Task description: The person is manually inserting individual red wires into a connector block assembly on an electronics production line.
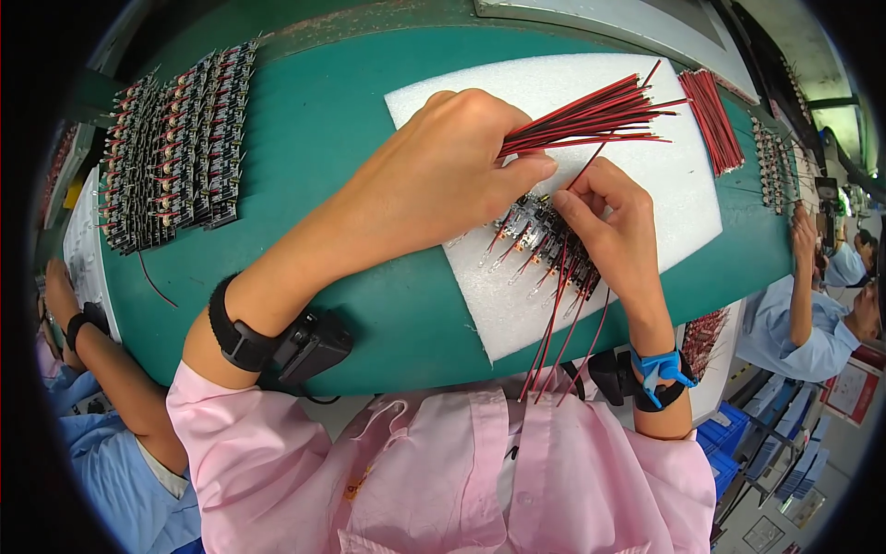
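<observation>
My left hand is closed round a bundle of thin red and black wires, whose ends fan out to the right. Close beside it, my right hand pinches a single red-black wire between thumb and forefinger. Under both hands lies a strip of small dark circuit boards with clear LEDs along its near side. Several red and black wires trail from the strip toward me. The strip rests on a white foam sheet; my fingers partly hide it.
Rows of populated circuit boards stand at the left of the green table. Another wire bundle lies at the foam's right edge, with more boards beyond. Co-workers' arms show at the left and right; blue bins sit below right.
</observation>
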{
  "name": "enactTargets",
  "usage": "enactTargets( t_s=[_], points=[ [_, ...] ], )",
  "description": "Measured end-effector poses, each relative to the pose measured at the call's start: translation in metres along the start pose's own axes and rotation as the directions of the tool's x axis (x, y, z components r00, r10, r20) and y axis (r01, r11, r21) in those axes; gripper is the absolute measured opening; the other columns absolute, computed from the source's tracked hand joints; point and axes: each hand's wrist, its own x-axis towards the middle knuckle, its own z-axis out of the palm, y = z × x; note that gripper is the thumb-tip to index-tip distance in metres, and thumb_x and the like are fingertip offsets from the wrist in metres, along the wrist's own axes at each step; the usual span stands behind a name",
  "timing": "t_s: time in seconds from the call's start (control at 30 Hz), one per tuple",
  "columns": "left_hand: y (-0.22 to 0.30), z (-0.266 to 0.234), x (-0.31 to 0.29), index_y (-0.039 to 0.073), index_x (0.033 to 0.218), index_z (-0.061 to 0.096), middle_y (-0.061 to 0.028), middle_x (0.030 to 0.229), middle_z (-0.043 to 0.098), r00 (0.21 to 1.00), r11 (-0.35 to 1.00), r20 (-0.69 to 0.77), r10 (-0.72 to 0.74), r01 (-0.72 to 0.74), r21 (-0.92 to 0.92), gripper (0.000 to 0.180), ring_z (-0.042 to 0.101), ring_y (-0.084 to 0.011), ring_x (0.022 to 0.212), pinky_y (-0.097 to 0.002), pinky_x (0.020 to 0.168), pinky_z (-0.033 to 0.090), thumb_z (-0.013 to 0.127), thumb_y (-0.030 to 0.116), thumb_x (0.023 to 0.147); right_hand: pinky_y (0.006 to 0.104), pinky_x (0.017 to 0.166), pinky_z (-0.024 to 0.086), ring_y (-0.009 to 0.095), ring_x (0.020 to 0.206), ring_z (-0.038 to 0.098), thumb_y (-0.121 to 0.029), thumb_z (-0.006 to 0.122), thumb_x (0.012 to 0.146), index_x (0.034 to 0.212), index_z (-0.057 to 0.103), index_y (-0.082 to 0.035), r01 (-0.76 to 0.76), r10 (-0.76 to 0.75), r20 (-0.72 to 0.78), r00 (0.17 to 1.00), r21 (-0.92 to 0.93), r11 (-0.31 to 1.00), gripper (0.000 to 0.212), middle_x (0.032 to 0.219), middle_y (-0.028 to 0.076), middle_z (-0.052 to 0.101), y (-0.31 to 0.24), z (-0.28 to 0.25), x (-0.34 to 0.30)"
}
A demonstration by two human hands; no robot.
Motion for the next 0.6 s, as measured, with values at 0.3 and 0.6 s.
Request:
enactTargets(
  t_s=[0.3,0.6],
  points=[
    [0.0008,0.0027,-0.0001,-0.009,0.066,0.053,-0.0139,0.047,0.042,0.998,0.999,-0.048,0.035,-0.036,-0.02,0.022,0.039,-0.0205,0.042,-0.0316,0.043,0.033,0.057,0.012,0.072,0.0271,0.047,0.035,0.016,0.051,0.045,-0.004,0.058,0.066,0.061,0.05,0.003,0.02,-0.02,-0.008,1.0,-0.013,1.0,0.012,0.061,0.008,0.047,0.0016,0.0003,0.0006],
    [0.0036,0.0021,0.0001,-0.009,0.064,0.052,-0.0157,0.046,0.042,0.999,0.999,-0.039,0.0,-0.001,-0.042,0.023,0.04,-0.0208,0.04,-0.0336,0.042,0.033,0.056,0.012,0.072,0.0272,0.046,0.035,0.017,0.049,0.046,-0.003,0.059,0.066,0.064,0.053,0.002,0.039,-0.039,0.005,0.999,0.015,0.999,0.008,0.062,0.008,0.049,-0.0002,-0.0015,-0.0008]
  ],
)
